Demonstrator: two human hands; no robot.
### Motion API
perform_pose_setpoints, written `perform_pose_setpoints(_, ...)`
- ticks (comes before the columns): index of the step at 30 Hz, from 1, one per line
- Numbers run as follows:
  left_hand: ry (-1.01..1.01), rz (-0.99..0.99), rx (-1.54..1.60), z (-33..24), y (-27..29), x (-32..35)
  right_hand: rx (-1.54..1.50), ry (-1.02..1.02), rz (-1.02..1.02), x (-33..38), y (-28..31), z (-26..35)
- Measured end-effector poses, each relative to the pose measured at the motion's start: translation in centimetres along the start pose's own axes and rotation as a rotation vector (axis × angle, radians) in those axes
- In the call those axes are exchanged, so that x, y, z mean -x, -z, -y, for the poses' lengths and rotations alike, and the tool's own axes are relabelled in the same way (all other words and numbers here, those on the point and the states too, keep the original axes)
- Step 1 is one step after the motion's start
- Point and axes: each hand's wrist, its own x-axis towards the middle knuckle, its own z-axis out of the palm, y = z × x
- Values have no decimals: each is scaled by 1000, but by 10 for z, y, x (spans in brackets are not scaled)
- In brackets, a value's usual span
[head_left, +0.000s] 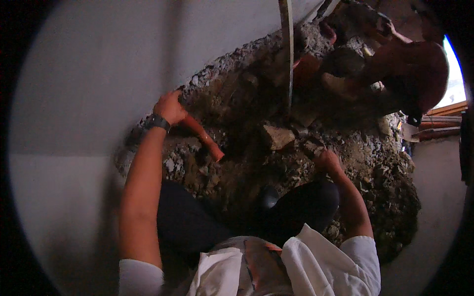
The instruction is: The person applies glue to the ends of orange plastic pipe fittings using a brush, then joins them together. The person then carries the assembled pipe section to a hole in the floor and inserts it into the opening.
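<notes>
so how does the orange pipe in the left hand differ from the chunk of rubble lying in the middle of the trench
The orange pipe is a smooth round tube; the rubble chunk is a rough, angular, pale brown block. The pipe is gripped by the left hand and slants down into the dig; the chunk lies loose, untouched, above the right hand. Both sit in the broken floor trench.

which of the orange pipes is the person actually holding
The short orange pipe in the rubble, gripped by the left hand. The other orange pipes lie untouched at the right edge.

Left hand (170,107) grips orange pipe (203,137) — right hand (327,161) in rubble (345,148).
</notes>
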Motion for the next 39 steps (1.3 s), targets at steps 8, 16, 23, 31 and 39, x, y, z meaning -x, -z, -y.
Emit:
perform_pose_setpoints(8,52,78,65,-21,-4,4,-305,-79,93,37,12,-27)
perform_pose_setpoints(16,69,-45,76,-27,-21,-2,-376,70,263,77,27,7)
perform_pose_setpoints(23,-9,-113,108,-19,-24,13,-354,222,209,111,-66,-49)
perform_pose_setpoints(31,20,-89,88,-16,-20,14,-608,-95,115,180,-96,-38)
perform_pose_setpoints(39,-22,-100,108,-16,-23,14,-748,-55,59,149,-107,-16)
